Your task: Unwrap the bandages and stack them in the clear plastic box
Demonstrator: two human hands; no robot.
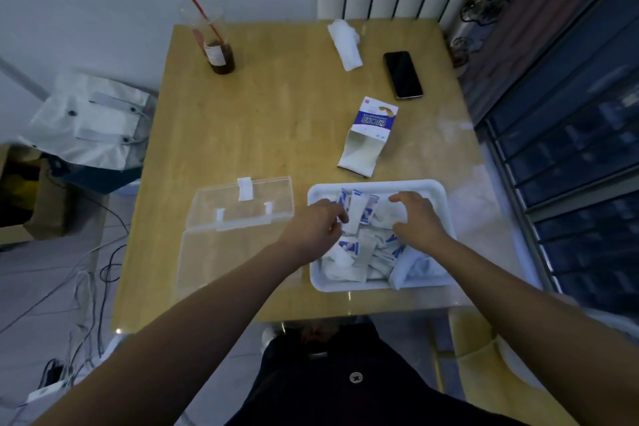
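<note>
A white tray (378,185) on the right of the wooden table holds several wrapped bandages (359,249) in white and blue paper. My left hand (316,226) reaches into the tray from the left and pinches one upright wrapped bandage (356,214) between its fingertips. My right hand (416,221) hovers over the tray's right half, fingers spread, touching the pile. The clear plastic box (238,252) lies left of the tray with its lid (243,202) folded back; its base looks empty.
An opened bandage carton (368,137) lies just behind the tray. Farther back are a black phone (403,74), a crumpled tissue (345,43) and a plastic cup with a red straw (212,41). A bag (93,121) and cables sit left of the table.
</note>
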